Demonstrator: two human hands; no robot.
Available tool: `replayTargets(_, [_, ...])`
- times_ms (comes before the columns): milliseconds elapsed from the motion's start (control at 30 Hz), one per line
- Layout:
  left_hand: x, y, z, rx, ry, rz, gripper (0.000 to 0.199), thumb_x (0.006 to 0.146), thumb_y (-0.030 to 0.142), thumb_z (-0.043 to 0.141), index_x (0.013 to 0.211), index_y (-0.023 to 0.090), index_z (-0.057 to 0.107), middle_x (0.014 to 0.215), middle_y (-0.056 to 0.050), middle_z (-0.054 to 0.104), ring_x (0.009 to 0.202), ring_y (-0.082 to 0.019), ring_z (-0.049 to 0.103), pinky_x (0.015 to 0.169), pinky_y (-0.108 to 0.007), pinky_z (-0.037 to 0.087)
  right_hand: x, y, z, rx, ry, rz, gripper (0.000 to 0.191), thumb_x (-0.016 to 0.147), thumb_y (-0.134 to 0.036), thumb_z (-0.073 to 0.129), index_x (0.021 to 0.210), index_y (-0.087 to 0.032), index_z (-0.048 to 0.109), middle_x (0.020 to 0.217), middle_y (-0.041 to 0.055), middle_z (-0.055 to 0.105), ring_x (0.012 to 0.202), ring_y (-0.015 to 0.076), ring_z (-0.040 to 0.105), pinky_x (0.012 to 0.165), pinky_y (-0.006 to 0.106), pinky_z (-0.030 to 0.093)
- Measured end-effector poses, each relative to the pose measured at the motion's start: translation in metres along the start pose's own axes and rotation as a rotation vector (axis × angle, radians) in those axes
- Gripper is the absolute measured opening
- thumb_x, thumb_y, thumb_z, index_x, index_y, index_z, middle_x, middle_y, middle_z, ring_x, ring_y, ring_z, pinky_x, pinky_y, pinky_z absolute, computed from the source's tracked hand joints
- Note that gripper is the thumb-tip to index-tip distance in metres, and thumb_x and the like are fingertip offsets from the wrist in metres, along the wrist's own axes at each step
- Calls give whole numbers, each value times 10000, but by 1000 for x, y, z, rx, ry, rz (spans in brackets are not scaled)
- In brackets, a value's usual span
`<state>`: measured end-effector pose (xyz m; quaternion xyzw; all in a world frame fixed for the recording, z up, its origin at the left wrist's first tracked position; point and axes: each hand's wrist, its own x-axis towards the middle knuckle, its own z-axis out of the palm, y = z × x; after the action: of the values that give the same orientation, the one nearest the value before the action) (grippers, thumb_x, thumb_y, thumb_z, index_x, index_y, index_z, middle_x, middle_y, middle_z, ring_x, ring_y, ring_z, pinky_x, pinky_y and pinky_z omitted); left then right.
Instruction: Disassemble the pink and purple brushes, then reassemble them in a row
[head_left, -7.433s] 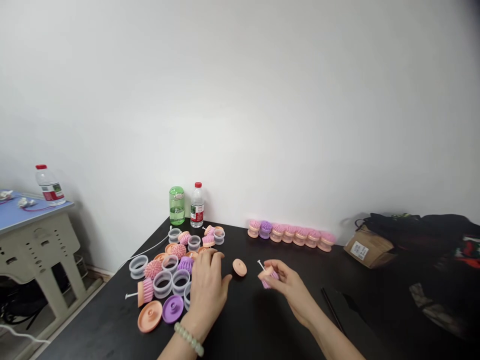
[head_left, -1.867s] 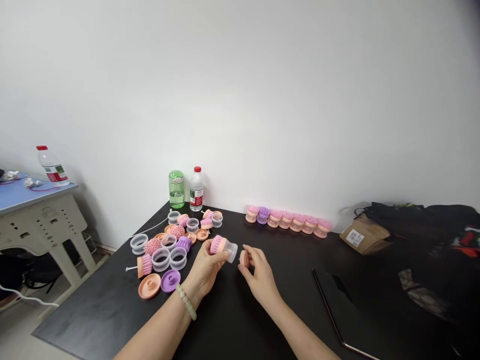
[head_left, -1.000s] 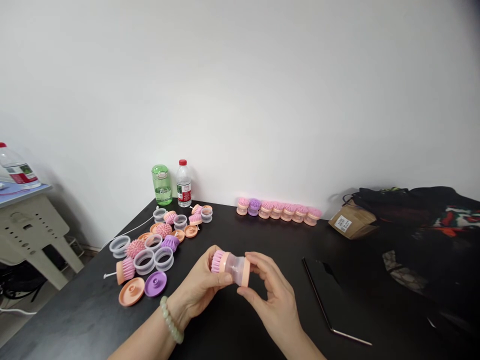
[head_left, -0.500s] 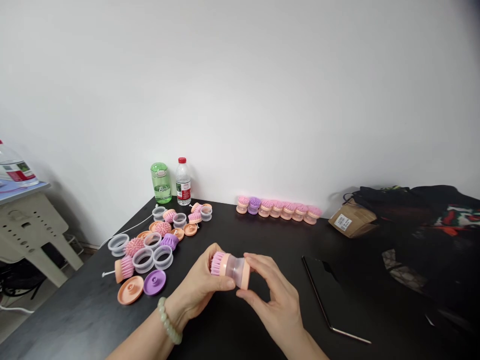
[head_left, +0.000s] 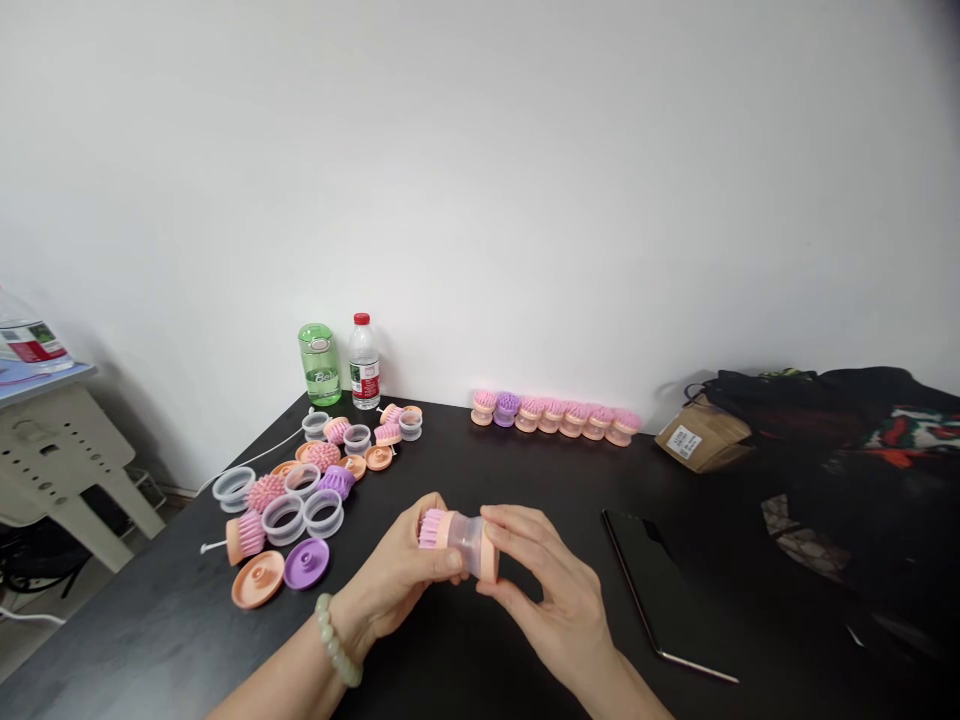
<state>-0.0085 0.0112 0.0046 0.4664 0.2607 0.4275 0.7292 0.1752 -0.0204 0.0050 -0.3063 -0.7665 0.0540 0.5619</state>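
Observation:
A scrub brush with pink bristles, a clear waist and a peach cap lies on its side in the air between my hands. My left hand, with a pale bead bracelet at the wrist, is closed round the bristle end, thumb on the peach collar. On the cap end, the fingers and thumb of my right hand pinch the rim. Left of my hands lie loose parts: clear rings, a purple cap, a peach cap and a pink bristle head with a white stem.
Against the wall stands a row of several assembled brushes. A green bottle and a water bottle are at the back left. To the right lie a dark tablet, a brown paper bag and dark cloth.
Both hands still hold the brush in nearly the same place. The fingers of my right hand have shifted a little over the cap end, and the view has moved slightly.

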Motion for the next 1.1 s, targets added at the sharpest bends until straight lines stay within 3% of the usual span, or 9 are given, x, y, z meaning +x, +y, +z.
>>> replayTargets(167, [1, -3, -2, -29, 1, -75, 543, 589, 421, 900, 761, 188, 441, 675, 29, 561, 564, -75, 508, 546, -209, 403, 2, 1, -1, -19, -29, -89, 430, 844, -23, 673, 1228, -215, 652, 1144, 115, 717, 1046, 262, 664, 853, 425, 602])
replayTargets(467, [3, -8, -4, -92, -24, -140, 567, 596, 502, 893, 751, 184, 451, 634, 39, 536, 514, -61, 495, 487, -181, 369, 5, 1, -5, 12, -102, -161, 436, 851, 53, 626, 1214, -187, 627, 1144, 114, 699, 1109, 245, 629, 897, 418, 592])
replayTargets(733, [7, -17, -8, -207, -30, -297, 567, 624, 630, 824, 787, 139, 595, 598, 24, 554, 448, -45, 479, 425, -146, 288, 1, 4, -7, -31, -233, -302, 379, 900, 64, 541, 1207, -142, 624, 1185, 141, 690, 1217, 256, 566, 963, 454, 574])
replayTargets(867, [6, -16, -8, -175, -10, -262, 580, 639, 657, 798, 798, 137, 595, 612, 7, 579, 469, -54, 506, 444, -148, 311, -1, 2, -5, -95, -168, -279, 423, 882, 62, 577, 1241, -159, 607, 1193, 150, 673, 1184, 270, 583, 890, 439, 594])
replayTargets(967, [5, -11, -6, -144, -4, -194, 567, 616, 604, 842, 808, 162, 544, 651, 16, 583, 511, -67, 526, 490, -168, 367, -1, 2, -4, -152, -122, -235, 403, 899, -6, 607, 1270, -162, 588, 1167, 159, 670, 1115, 279, 618, 857, 445, 590])
replayTargets(1100, [2, -4, -2, -51, -13, -75, 532, 589, 414, 913, 779, 189, 469, 697, 37, 566, 576, -74, 506, 550, -194, 395, -2, 6, -2, -195, -28, -159, 402, 920, -363, 664, 1243, -140, 575, 1009, 153, 696, 889, 268, 677, 746, 427, 601])
